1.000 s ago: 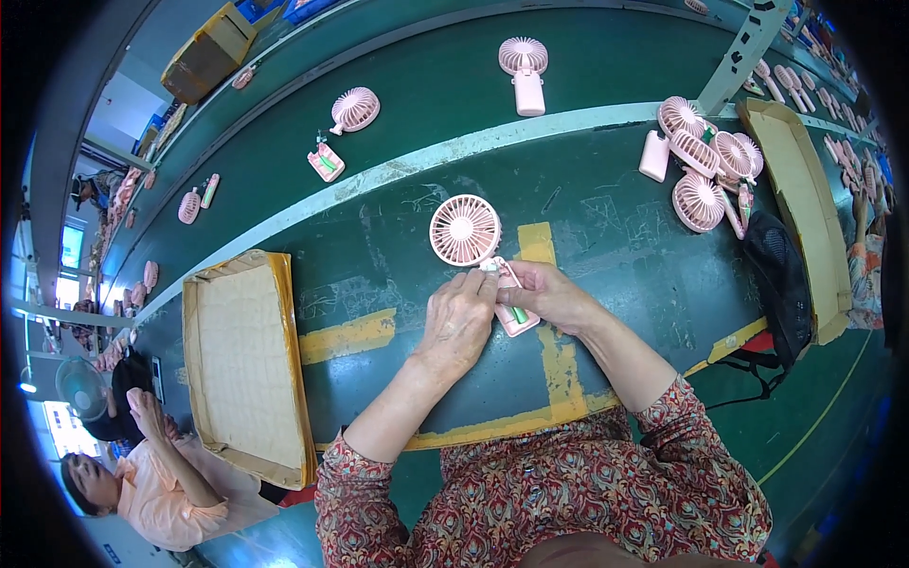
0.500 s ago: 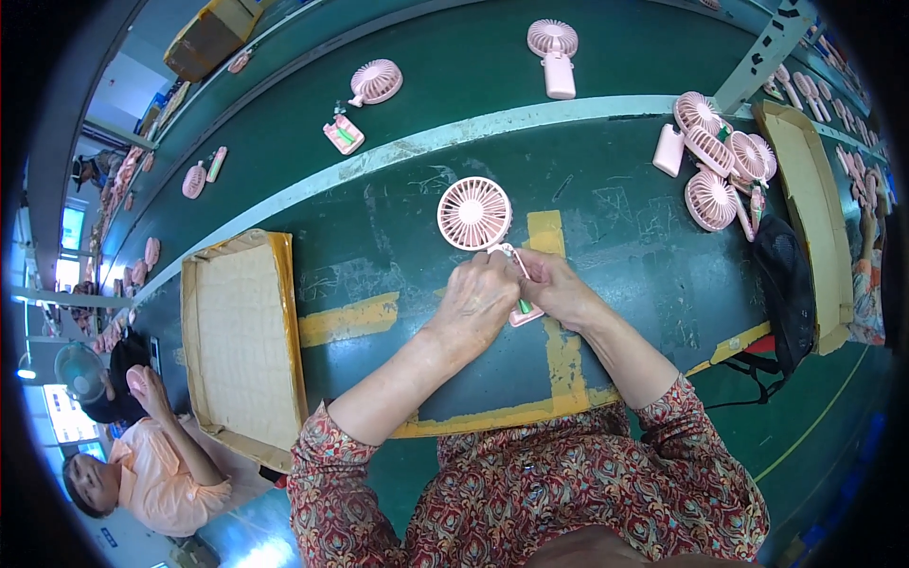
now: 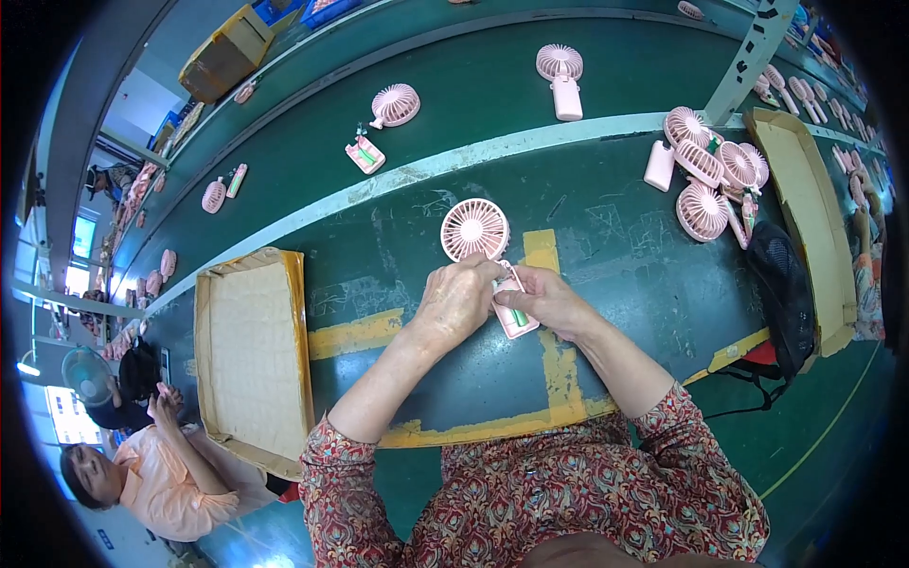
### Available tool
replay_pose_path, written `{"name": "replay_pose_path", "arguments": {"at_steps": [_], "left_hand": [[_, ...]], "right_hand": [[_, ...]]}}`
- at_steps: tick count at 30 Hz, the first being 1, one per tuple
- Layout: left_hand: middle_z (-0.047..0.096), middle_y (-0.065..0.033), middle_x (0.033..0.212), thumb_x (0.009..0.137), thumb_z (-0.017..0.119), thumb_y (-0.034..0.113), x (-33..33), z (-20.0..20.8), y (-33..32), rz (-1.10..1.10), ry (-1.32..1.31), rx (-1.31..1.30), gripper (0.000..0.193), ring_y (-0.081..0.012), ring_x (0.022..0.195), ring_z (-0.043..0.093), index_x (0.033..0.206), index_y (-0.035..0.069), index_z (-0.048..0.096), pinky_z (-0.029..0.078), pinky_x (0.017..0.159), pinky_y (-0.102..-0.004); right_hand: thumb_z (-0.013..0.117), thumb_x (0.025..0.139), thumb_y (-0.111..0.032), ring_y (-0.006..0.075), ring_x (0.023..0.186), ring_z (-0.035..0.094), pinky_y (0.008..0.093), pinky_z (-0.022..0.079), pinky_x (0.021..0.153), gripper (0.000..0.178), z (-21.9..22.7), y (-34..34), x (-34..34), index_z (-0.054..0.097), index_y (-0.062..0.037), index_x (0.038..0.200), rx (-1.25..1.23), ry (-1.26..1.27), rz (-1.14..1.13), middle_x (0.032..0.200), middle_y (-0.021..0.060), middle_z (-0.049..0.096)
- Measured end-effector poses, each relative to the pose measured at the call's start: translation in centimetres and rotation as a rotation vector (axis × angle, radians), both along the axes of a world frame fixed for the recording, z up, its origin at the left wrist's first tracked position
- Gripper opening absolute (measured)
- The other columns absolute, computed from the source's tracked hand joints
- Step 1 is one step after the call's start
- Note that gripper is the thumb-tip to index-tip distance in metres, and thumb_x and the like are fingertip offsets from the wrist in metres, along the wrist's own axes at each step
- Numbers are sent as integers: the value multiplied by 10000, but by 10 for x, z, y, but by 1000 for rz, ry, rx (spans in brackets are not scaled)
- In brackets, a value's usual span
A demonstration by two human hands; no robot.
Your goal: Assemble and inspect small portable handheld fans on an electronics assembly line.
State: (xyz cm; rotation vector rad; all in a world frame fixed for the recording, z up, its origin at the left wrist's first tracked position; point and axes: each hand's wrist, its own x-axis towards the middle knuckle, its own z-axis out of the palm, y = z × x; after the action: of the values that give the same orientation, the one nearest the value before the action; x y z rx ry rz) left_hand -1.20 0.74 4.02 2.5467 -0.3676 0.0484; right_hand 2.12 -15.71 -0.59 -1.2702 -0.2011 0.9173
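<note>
The pink fan head (image 3: 475, 230) is laid face up on the workbench (image 3: 644, 303), just beyond both hands, and is taken as the landmark here. Just nearer than it, at its neck, the open handle shell (image 3: 516, 330) is held; a green part (image 3: 520, 318) is contained inside. The shell is gripped narrowly between thumb and fingers by the right hand (image 3: 554, 301), probably so that it is kept steady with its open side up. The fingers of the left hand (image 3: 456, 295) are bunched at the neck; whether anything is pinched there cannot be told. The fan head is probably left on the bench so that its weight is carried.

Left of the fan head, a shallow cardboard tray (image 3: 301, 331) is placed, its pale lining exposed. To the right, a cluster of fans (image 3: 703, 210) is gathered, perhaps for easy reach, beside a second cardboard tray (image 3: 805, 208) and a black bag (image 3: 778, 284). Far beyond on the left, a brown carton (image 3: 227, 57) is seen; its contents cannot be made out.
</note>
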Motion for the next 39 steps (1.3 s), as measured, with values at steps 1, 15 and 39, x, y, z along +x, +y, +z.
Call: {"name": "replay_pose_path", "arguments": {"at_steps": [1,15,39], "left_hand": [[637,-116,866,735,593,27,2,3,0,-6,1,-1,179,-331,773,627,902,41,655,513,688,-398],[581,-175,763,700,593,-3,12,-5,-16,-38,-57,113,55,-354,707,601,746,-23,570,486,615,-419],[615,-105,889,798,641,23,-44,-36,-18,424,185,-807,362,-127,721,601,1136,-42,532,510,654,-278]], "right_hand": [[549,888,-56,82,789,584,233,473,671,201,0,-1,1,541,7,1078,-1,1,-6,920,54,626],[552,879,-37,79,821,564,231,456,707,207,-1,2,-4,546,12,1080,-74,-115,-39,929,46,618],[514,928,-303,76,695,535,247,447,576,320,-8,15,-3,580,7,976,-157,-16,-236,827,51,592]]}}
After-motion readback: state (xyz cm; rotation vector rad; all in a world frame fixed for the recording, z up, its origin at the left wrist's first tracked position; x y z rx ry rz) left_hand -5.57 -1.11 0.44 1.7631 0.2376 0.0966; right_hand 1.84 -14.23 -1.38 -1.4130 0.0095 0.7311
